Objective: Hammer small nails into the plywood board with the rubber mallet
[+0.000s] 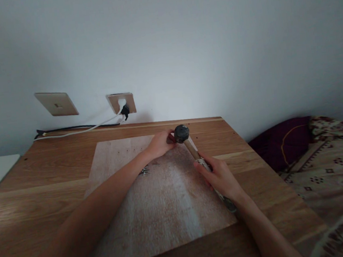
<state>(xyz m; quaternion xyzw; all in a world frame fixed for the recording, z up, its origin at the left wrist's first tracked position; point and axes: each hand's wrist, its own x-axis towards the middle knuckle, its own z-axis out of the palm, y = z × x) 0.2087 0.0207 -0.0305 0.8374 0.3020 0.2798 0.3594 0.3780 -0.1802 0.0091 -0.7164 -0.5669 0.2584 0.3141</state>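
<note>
My right hand (218, 174) is wrapped round the handle of a hammer (195, 148) with a dark round head and a worn wooden shaft. The head is raised over the back right part of a pale, scuffed board (156, 212). Right beside the head, my left hand (161, 143) is closed with its fingertips pinched together. What they pinch is hidden by the hammer head and too small to make out. Several loose nails (144, 171) lie on the board under my left forearm. Small dark marks (127, 151) run in a row near the board's back edge.
The board lies on a wooden tabletop (252, 185) against a white wall. A socket (129, 102) with plugs and a switch plate (57, 104) are on the wall. A white cable (82, 132) runs along the back edge. Patterned bedding (331, 168) lies at the right.
</note>
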